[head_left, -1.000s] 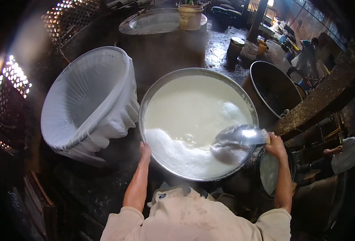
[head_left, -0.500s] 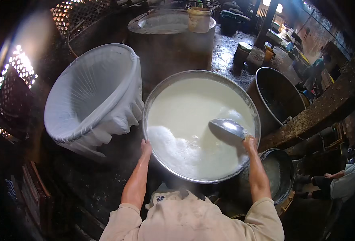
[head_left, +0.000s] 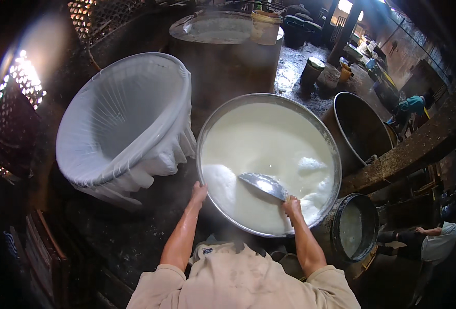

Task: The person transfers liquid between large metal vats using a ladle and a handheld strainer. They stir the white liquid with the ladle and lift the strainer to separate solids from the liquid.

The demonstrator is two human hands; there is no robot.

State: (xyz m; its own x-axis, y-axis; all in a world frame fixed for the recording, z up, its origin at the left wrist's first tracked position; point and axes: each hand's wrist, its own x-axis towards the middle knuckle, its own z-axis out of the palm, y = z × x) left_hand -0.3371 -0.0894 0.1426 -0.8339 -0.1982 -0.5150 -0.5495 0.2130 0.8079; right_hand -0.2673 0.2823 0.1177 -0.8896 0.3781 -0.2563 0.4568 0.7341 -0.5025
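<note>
While the right hand [head_left: 292,206] is clutching a metal scoop [head_left: 269,188], its blade [head_left: 259,182] is pointing forward-left. White foam [head_left: 219,183] is floating just beyond it.

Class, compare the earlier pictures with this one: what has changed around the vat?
The right hand has swept the metal scoop leftward from the right side of the vat. The foam band along the near edge has split into a left patch and right patches. Unchanged: the left hand at the rim, the right hand's grip on the scoop.
</note>
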